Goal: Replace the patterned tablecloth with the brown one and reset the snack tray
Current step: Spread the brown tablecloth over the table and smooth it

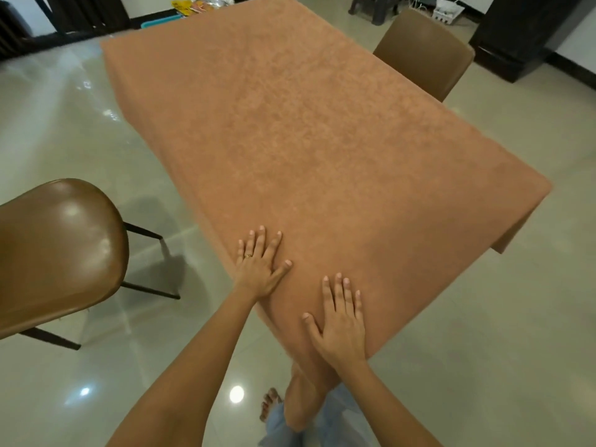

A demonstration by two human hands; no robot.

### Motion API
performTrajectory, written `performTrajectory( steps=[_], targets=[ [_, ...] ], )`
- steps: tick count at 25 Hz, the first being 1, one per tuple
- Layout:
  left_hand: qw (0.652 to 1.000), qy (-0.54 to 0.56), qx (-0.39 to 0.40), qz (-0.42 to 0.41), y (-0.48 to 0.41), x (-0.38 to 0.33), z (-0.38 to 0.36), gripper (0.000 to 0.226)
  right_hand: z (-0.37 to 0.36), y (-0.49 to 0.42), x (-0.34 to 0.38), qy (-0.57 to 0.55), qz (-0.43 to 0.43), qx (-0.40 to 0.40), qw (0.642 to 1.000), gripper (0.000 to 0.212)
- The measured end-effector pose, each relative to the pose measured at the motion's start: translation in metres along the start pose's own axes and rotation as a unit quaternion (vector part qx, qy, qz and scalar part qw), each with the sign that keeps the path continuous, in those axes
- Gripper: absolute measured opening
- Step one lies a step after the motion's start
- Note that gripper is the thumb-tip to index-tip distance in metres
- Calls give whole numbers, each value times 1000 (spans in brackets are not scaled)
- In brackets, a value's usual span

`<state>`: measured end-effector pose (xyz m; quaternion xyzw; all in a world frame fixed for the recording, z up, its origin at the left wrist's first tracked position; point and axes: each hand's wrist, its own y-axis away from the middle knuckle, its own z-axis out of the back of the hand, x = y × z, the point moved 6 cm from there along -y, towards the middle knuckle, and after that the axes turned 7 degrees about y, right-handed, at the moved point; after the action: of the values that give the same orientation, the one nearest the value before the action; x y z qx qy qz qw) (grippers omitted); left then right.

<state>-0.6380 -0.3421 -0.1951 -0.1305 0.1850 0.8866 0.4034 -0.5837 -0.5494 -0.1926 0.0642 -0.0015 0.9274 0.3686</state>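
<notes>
Left grip [258,269], right grip [342,321] flat on near desk corner, fingers straight, holding nothing; pressing brown tablecloth [290,140], likely smoothing it. Cloth covers whole desk, edges hanging. Near-left chair [58,250], far-right chair [425,53] stand apart, giving room. Snack tray [161,24] beyond far-left edge, not yet reset.

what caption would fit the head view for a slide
Left hand and right hand lie flat, fingers spread, on the draped brown tablecloth near its closest corner.
</notes>
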Motion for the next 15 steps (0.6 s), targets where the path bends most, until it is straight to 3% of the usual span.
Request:
performTrajectory(
  steps=[8,15],
  targets=[
    [999,22,-42,-12,18,0,1,78,1,23,18,-34,-24,0,999,76],
    [995,-28,-54,-83,-24,-11,10,61,12,-84,63,-67,-7,7,998,63]
  ],
)
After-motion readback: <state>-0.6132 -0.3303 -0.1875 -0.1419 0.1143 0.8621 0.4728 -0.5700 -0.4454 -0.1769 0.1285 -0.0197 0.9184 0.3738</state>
